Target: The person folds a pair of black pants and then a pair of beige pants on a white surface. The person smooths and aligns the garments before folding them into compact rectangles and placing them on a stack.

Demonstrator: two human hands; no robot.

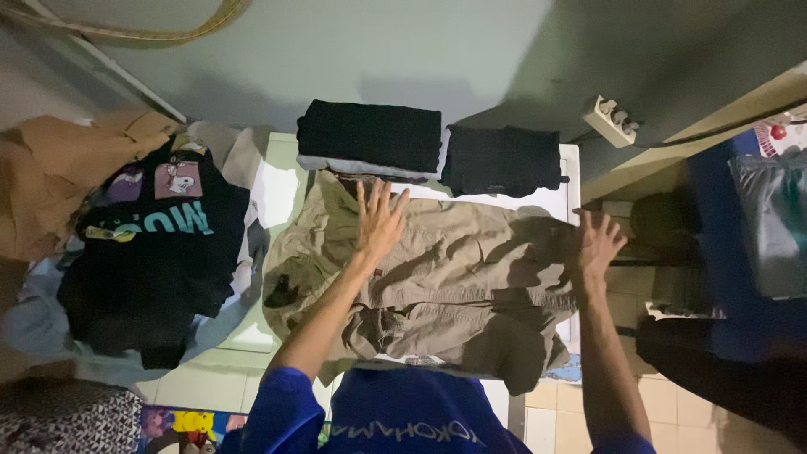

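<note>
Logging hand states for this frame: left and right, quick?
Left hand: open, flat on the khaki shorts.
Right hand: open, fingers spread at the shorts' right edge, holding nothing.

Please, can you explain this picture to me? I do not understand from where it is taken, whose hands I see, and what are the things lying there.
There is one picture, taken by a camera worn on a person's head and looking down, so both arms reaching forward belong to that person. No machine is involved.

The left hand lies flat with spread fingers on a pair of khaki shorts, spread out on a small white table. The right hand, also open, touches the right edge of the shorts. Neither hand grips anything.

Behind the shorts, against the wall, sit two folded dark garments. To the left is a loose pile of clothes, with a black printed shirt on top. A white power strip lies at the upper right.
</note>
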